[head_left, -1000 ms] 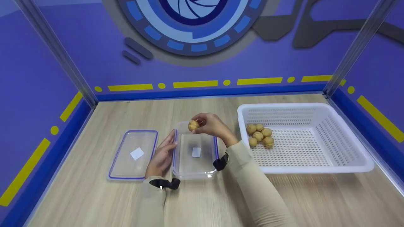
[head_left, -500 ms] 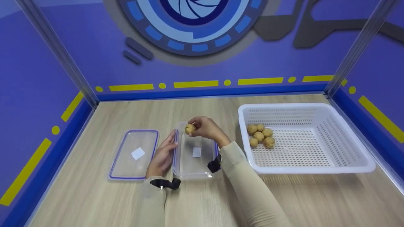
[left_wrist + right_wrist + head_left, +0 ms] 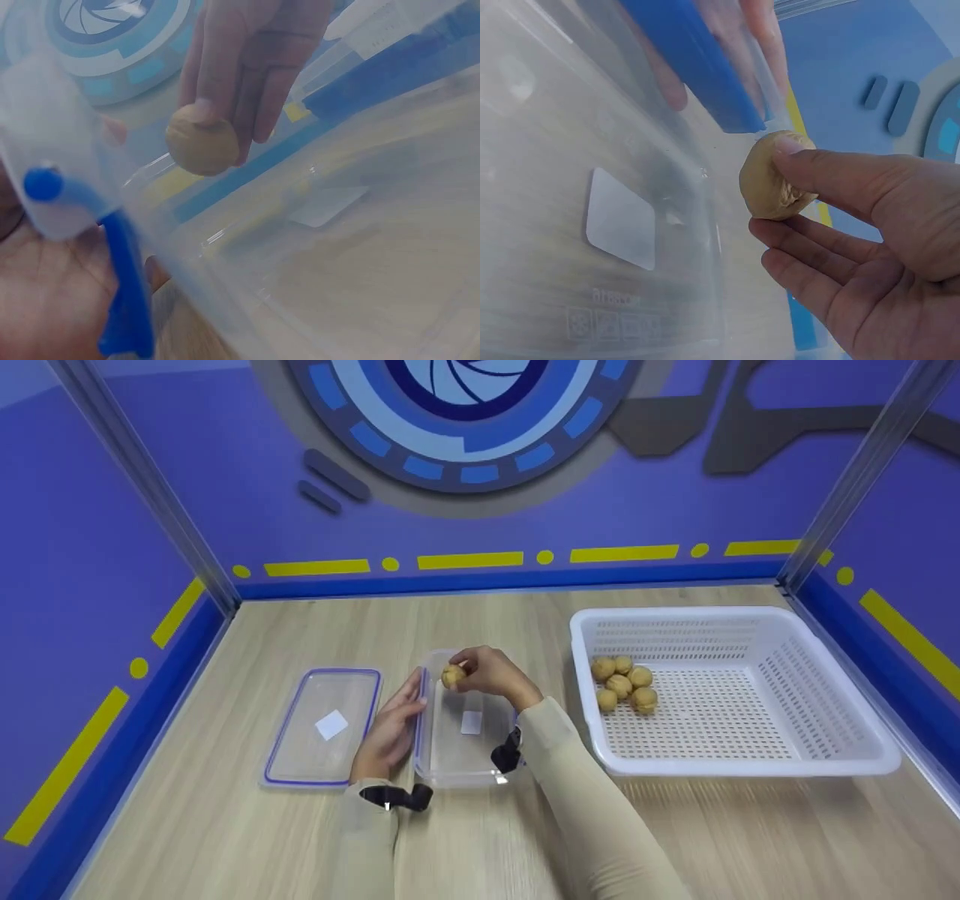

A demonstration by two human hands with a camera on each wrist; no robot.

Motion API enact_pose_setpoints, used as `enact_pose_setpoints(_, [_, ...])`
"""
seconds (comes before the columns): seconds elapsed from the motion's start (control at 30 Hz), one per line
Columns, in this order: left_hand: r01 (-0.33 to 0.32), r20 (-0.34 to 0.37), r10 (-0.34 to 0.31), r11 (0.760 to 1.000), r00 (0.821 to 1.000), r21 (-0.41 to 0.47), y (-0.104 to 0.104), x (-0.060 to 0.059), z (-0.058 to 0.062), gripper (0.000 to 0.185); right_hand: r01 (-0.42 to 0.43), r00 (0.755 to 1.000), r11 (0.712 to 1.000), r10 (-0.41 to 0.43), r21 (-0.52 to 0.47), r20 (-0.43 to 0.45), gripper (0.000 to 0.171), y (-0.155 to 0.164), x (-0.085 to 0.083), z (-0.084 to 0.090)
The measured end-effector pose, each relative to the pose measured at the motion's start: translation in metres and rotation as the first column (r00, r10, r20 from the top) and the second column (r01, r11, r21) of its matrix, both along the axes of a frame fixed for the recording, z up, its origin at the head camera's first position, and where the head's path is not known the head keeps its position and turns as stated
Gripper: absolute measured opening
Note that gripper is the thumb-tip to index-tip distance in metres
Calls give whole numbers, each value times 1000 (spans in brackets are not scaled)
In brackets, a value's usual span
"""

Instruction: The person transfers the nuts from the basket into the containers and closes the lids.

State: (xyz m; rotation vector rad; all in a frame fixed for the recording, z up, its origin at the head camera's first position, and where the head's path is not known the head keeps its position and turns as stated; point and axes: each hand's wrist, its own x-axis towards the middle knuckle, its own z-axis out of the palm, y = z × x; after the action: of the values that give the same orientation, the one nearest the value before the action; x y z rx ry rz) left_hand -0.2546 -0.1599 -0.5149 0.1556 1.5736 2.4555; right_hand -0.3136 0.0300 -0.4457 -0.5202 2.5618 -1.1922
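My right hand [image 3: 491, 675] pinches a walnut [image 3: 453, 676] between thumb and fingertips, over the far left part of a clear plastic food container [image 3: 457, 772]. In the right wrist view the thumb presses on the walnut [image 3: 776, 176] from one side, with fingers under it. My left hand [image 3: 390, 731] lies along the container's left side, its fingers fairly straight against the outer wall and the thumb at the rim. A blue-edged side clip hangs in front of its palm in the left wrist view. Inside the container a white label [image 3: 471, 723] shows on the bottom.
A clear lid [image 3: 315, 757] with a blue seal lies left of the left hand. To the right stands a white perforated basket [image 3: 750, 767], with several walnuts [image 3: 619, 685] grouped at its left end. Blue-purple panels [image 3: 480, 532] enclose the table's back and sides.
My right hand has carried the walnut slightly left and lower over the container. The left hand stays where it was; the whole head view has shifted a little.
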Motion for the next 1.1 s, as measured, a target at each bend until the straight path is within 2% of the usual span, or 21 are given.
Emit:
enact_pose_setpoints(0.2, [-15, 21, 15, 1000, 1000, 5, 0, 1, 2, 64, 3, 1000, 1000, -3, 27, 4, 44, -3, -2, -3])
enact_pose_setpoints(0.4, [-31, 41, 31, 1000, 999, -4, 1, 1, 3, 64, 20, 999, 999, -22, 43, 49, 46, -4, -4, -6])
enact_pose_setpoints(0.53, [-13, 26, 13, 1000, 1000, -5, 1, 0, 2, 65, 16, 996, 999, -20, 41, 89, 46, -4, -4, -8])
enact_pose_setpoints(0.77, [-4, 26, 4, 1000, 1000, 17, 0, 0, 2, 65, -33, 989, 996, 21, 79, 149, 45, -4, -4, -12])
enact_pose_setpoints(1.1, [30, -14, -31, 999, 999, -11, 0, -1, -1, 66, -125, 980, 978, 96, 166, 175, 44, -6, -2, -15])
